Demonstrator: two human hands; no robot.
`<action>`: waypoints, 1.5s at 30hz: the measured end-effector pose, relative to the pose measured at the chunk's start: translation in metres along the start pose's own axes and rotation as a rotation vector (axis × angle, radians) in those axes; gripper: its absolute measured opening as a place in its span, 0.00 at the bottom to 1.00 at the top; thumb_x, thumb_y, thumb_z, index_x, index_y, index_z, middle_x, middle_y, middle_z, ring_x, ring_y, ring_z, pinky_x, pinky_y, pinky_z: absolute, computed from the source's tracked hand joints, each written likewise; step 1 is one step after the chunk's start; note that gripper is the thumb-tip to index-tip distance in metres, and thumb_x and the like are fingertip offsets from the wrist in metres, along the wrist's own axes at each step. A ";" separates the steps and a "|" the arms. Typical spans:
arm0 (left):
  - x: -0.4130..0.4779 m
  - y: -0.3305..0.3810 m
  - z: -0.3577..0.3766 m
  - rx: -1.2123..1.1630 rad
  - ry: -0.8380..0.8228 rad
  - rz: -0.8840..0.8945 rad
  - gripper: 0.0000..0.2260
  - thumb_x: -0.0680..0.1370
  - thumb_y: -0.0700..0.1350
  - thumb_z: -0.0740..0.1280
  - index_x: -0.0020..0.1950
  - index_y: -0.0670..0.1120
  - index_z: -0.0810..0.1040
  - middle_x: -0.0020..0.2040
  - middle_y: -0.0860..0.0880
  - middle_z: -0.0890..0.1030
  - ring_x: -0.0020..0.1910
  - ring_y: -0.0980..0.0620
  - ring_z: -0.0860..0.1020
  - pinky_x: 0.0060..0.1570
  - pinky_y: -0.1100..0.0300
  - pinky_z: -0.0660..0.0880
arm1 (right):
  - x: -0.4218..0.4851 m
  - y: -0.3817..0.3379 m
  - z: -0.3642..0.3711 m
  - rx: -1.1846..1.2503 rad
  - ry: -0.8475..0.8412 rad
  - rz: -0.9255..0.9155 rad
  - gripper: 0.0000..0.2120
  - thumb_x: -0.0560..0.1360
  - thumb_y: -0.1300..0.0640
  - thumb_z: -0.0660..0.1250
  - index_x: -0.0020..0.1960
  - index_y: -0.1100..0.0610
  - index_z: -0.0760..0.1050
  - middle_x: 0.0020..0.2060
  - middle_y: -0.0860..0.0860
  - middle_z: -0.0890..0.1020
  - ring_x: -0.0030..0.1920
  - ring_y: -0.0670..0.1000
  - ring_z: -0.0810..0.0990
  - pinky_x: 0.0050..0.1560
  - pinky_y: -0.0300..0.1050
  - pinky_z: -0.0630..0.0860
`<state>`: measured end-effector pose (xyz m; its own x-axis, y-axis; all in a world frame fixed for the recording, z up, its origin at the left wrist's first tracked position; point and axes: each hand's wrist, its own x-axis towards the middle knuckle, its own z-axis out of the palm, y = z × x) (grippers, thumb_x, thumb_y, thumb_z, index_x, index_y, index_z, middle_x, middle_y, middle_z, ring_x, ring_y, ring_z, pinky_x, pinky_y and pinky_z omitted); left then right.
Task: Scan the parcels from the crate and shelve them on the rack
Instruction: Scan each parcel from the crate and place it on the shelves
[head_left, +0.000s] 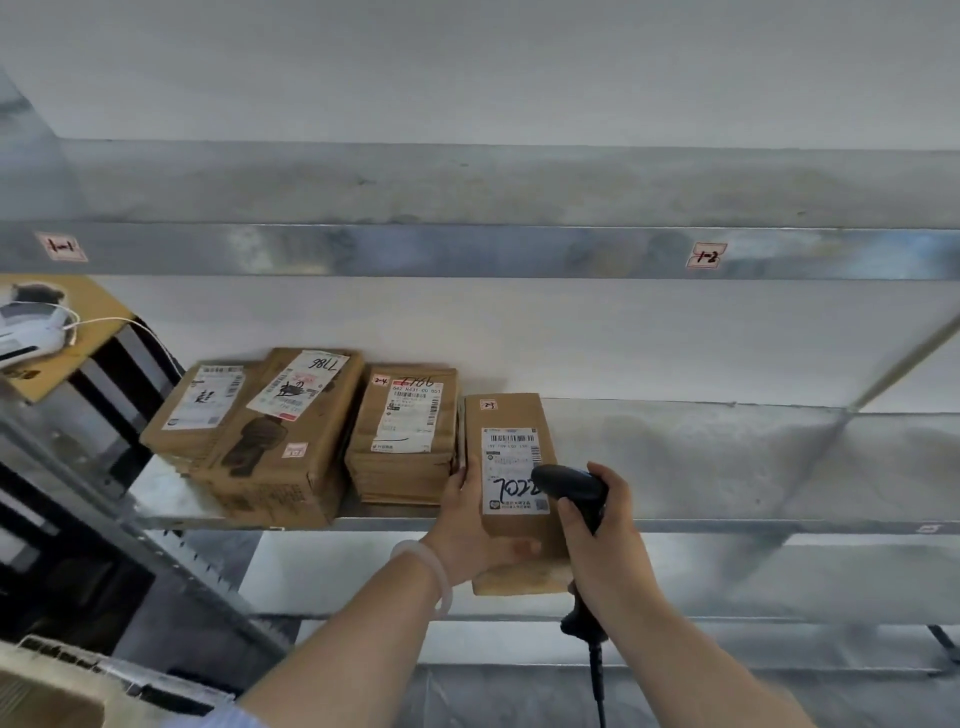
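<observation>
A brown cardboard parcel (511, 457) with a white label marked 7022 lies half on the metal rack shelf (727, 467), its near end past the shelf's front edge. My left hand (470, 530) grips its left side and near end. My right hand (597, 535) holds a black barcode scanner (569, 486), head over the label's lower right corner, its cable hanging down. Three other parcels sit on the same shelf to the left: a stack (405, 431), a large box (280, 441) and a smaller box (200, 410).
The upper shelf beam (467, 252) carries tags 1-1 and 1-2. At far left a white device with a cable (28, 325) rests on cardboard. A diagonal rack brace (904, 364) runs at right. A crate corner (62, 686) shows at bottom left.
</observation>
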<state>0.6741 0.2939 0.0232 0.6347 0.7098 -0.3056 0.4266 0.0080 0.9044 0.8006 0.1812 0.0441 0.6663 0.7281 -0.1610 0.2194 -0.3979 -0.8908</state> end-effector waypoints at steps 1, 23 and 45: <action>0.000 0.000 0.002 -0.065 0.009 0.007 0.49 0.66 0.59 0.79 0.77 0.56 0.51 0.68 0.59 0.69 0.68 0.58 0.69 0.76 0.56 0.55 | 0.001 0.002 0.002 0.014 -0.003 -0.008 0.20 0.80 0.49 0.63 0.62 0.31 0.57 0.46 0.37 0.77 0.32 0.53 0.81 0.28 0.46 0.76; 0.004 -0.012 0.000 0.600 0.505 0.107 0.40 0.72 0.62 0.72 0.79 0.59 0.56 0.70 0.50 0.63 0.69 0.48 0.64 0.70 0.52 0.66 | 0.033 -0.012 0.019 -0.061 -0.046 -0.194 0.22 0.80 0.49 0.62 0.56 0.24 0.55 0.55 0.41 0.78 0.43 0.45 0.80 0.27 0.36 0.71; -0.252 -0.132 -0.175 0.471 1.090 -0.271 0.31 0.78 0.64 0.62 0.79 0.60 0.56 0.77 0.52 0.62 0.75 0.48 0.60 0.71 0.52 0.64 | -0.136 -0.101 0.230 -0.048 -0.699 -0.751 0.22 0.80 0.55 0.65 0.68 0.38 0.61 0.63 0.42 0.74 0.57 0.44 0.76 0.51 0.34 0.72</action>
<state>0.3445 0.2374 0.0327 -0.2886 0.9460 0.1476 0.7969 0.1519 0.5847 0.5242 0.2505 0.0587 -0.2158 0.9545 0.2059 0.4467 0.2840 -0.8484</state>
